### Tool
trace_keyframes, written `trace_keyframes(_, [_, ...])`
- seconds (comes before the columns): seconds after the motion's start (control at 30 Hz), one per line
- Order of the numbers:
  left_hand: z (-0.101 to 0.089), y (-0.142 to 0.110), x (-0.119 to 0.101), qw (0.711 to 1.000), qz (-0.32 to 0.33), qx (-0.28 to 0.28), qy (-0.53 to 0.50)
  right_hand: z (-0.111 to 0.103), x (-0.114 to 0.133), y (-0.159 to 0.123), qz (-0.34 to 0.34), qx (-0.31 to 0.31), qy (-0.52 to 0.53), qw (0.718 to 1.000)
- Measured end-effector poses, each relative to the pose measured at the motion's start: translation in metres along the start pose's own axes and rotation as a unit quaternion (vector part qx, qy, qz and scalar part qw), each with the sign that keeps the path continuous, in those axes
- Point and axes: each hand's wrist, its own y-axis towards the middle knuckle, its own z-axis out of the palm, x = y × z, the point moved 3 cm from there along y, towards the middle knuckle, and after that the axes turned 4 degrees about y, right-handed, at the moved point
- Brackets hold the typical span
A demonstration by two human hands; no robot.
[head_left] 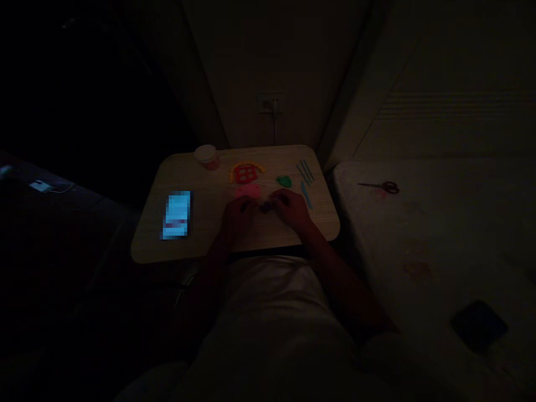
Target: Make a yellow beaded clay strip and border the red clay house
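Note:
My left hand (240,215) and my right hand (291,207) meet over the front of the small table. Between their fingertips is a small dark lump (266,207), perhaps modelling clay. My right fingers are closed on it. The left fingers are pinched close beside it; what they hold is too dark to make out. Just beyond lie a flat pink piece (248,191), a red window-like grid (246,174) and a beaded orange arch (248,163) around its top. A green piece (284,181) lies beyond my right hand, near a blue plastic knife (306,195).
On the wooden table (201,234) are a lit phone (176,215) at left, a lidded tub (207,157) at the back and several thin blue sticks (305,172) at right. Scissors (389,187) and a dark object (479,326) lie on the pale surface to the right.

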Motion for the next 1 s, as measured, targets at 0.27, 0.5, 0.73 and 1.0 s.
trace_keyframes(0.27, [0.0001, -0.0006, 0.0005, 1.000, -0.017, 0.006, 0.013, -0.0006, 0.0007, 0.0002, 0.001, 0.003, -0.004, 1.000])
trace_keyframes(0.5, [0.0005, 0.0006, 0.0004, 1.000, -0.010, 0.008, 0.004, -0.0010, 0.0023, -0.0001, 0.004, 0.006, -0.006, 1.000])
trace_keyframes(0.73, [0.0001, 0.0003, 0.0000, 1.000, -0.012, 0.009, 0.013, -0.0006, 0.0009, 0.0000, 0.008, 0.007, -0.006, 1.000])
trace_keyframes(1.0, [0.0011, 0.0001, 0.0015, 1.000, -0.005, 0.003, 0.012, -0.0018, 0.0023, 0.0004, -0.008, 0.004, -0.001, 1.000])
